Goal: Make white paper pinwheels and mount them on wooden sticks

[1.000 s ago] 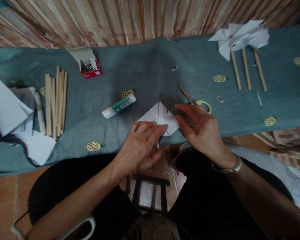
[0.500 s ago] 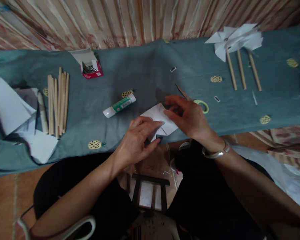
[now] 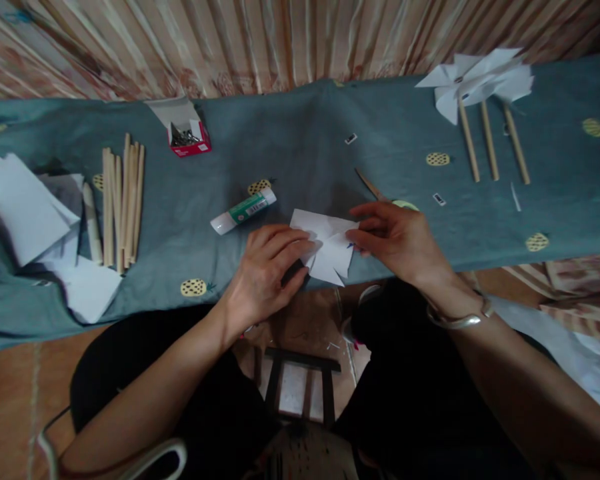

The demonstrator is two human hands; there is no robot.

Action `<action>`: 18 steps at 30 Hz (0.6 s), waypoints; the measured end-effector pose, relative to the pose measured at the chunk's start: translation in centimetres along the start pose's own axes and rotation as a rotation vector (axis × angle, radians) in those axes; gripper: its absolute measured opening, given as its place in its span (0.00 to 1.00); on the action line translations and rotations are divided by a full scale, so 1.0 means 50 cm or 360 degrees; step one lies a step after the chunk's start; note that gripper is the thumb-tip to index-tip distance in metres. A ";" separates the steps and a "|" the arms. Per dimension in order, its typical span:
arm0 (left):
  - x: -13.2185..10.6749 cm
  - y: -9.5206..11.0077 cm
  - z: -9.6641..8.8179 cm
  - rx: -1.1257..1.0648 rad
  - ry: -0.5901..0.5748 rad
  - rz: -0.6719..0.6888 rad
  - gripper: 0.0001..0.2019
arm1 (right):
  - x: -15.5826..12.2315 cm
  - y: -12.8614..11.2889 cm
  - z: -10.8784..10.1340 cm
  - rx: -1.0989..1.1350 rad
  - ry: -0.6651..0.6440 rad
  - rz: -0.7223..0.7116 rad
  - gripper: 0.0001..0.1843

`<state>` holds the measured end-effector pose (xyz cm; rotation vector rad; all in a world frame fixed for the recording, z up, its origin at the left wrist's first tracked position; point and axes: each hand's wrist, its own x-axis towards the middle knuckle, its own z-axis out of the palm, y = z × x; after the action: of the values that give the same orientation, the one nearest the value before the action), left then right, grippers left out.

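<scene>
A folded white paper piece with cut flaps lies at the near edge of the grey-green cloth. My left hand pinches its left side, fingers bent over the paper. My right hand grips its right flap between thumb and fingers. Just behind my right hand lie scissors with a light green handle, partly hidden. A glue stick rests on the cloth to the left of the paper.
Wooden sticks and loose white sheets lie at the left. A red box of pins stands open at the back. Finished paper pinwheels on sticks lie at the back right. A small stool stands under me.
The paper has been turned and its flaps opened out. My right hand shifted from above the paper to its right side, and my left hand kept hold of the left side.
</scene>
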<state>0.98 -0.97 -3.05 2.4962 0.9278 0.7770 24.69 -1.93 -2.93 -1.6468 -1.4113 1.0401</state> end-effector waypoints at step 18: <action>-0.023 0.027 0.006 -0.0004 0.0040 0.0153 0.13 | -0.086 -0.020 -0.025 -0.0909 -0.0471 -0.0909 0.10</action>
<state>1.09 -2.78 -3.02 2.5503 0.8196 0.8406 25.11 -6.06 -0.99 -1.3280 -2.3627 0.5845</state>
